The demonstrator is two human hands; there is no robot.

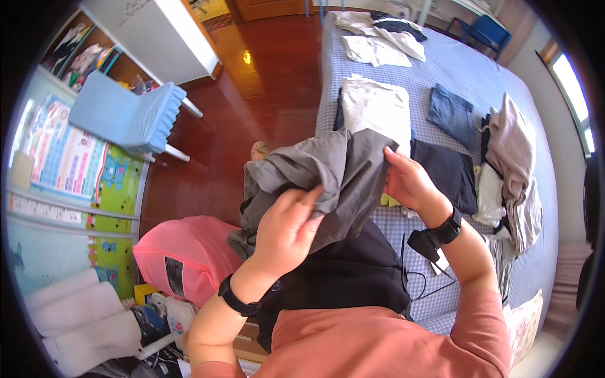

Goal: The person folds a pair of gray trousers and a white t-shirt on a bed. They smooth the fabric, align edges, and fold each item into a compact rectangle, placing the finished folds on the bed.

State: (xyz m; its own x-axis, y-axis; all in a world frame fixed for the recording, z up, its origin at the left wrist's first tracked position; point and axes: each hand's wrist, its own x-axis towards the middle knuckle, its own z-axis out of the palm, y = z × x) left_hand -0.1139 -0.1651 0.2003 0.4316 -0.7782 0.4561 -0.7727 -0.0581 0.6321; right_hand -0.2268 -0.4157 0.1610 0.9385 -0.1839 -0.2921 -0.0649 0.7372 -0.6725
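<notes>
A rumpled grey garment [326,165] hangs between my two hands, above my lap. My left hand [288,231] grips it low in the middle, with the fingertips partly hidden in the folds. At the upper right corner of the cloth, my right hand [409,177] pinches the edge between thumb and fingers. Just past the garment lies a folded white garment [375,101] on the bed, partly covered by the grey cloth. Beside my right hand are folded black trousers [444,175] and a folded pair of blue denim garments [451,113].
The bed [501,90] has a blue checked cover. Loose beige and white clothes [513,146] are heaped at its right, more white clothes [375,49] at its far end. A pink fabric storage bag [189,250] stands at my left. Farther left is a blue-covered chair [127,113].
</notes>
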